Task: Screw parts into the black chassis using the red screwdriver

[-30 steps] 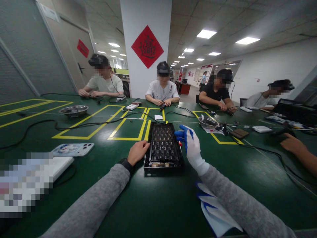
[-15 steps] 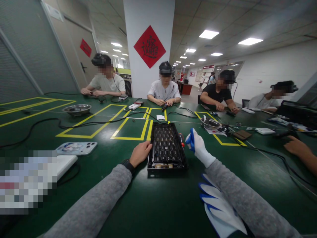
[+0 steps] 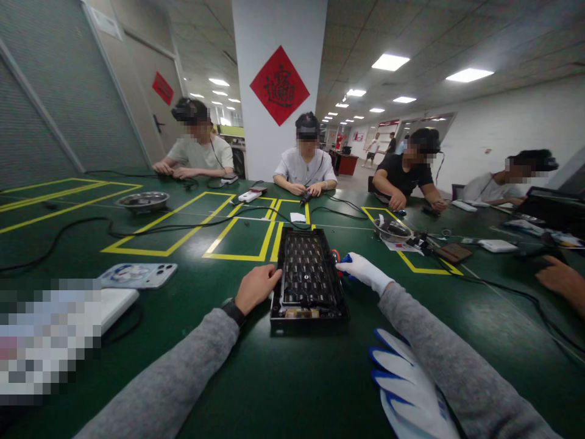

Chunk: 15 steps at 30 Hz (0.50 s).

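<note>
A shallow black case (image 3: 307,274) with rows of dark cells in it lies in front of me, its long side pointing away. My left hand (image 3: 258,286), bare, grips the left wall of the case with curled fingers. At the right side of the case lies a red-handled tool (image 3: 336,255), mostly covered, its kind unclear. My right hand (image 3: 363,270), in a white glove with blue fingertips, is closed at this tool, fingers pressed together. A spare white-and-blue glove (image 3: 406,384) lies by my right forearm.
A phone (image 3: 137,275) and a white device (image 3: 119,311) lie to the left. Metal bowls stand at far left (image 3: 143,201) and right (image 3: 393,230). A black cable (image 3: 192,230) crosses the green table (image 3: 292,378). Several people sit around it.
My right hand has moved left and down from beside the case to the red-handled tool at its edge. My left hand stays on the case.
</note>
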### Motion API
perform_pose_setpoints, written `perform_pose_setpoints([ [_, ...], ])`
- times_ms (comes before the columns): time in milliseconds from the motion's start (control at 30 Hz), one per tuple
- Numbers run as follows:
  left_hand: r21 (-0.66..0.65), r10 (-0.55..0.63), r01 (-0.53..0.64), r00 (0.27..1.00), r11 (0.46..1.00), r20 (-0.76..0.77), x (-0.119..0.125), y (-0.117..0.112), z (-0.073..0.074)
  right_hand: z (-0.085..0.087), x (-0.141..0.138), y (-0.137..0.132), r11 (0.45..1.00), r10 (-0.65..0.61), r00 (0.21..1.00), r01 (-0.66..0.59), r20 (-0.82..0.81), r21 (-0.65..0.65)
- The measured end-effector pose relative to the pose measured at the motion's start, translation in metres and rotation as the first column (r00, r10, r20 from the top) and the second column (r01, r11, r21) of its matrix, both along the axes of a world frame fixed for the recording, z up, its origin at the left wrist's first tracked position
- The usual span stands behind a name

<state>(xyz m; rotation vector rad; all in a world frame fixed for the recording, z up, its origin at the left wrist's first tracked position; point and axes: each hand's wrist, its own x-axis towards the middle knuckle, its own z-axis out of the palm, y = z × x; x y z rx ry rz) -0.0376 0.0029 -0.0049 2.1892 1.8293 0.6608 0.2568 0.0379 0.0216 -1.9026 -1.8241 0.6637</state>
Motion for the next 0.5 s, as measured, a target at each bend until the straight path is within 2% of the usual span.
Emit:
perform_pose_setpoints([
  [167,-0.099,-0.043,0.039,0.998,0.994,-0.046,-0.002,0.005,0.003,0.012,-0.001,0.008,0.993,0.037,0.998,-0.031,0.054,-0.117],
  [267,-0.071,-0.044,0.04,0.998,0.997,-0.042,-0.001,0.002,0.003,0.013,-0.002,0.008,0.984,0.06,0.997,-0.05,0.05,-0.172],
  [400,0.024,-0.001,0.002,0.999,1.0,-0.041,0.002,-0.005,0.004,0.012,-0.002,0.005,0.991,-0.008,0.999,0.015,0.05,-0.134],
  [500,0.069,0.004,-0.002,1.0,0.998,-0.023,0.003,-0.01,0.007,0.01,-0.001,0.002,0.993,-0.092,0.996,0.091,-0.016,-0.077],
])
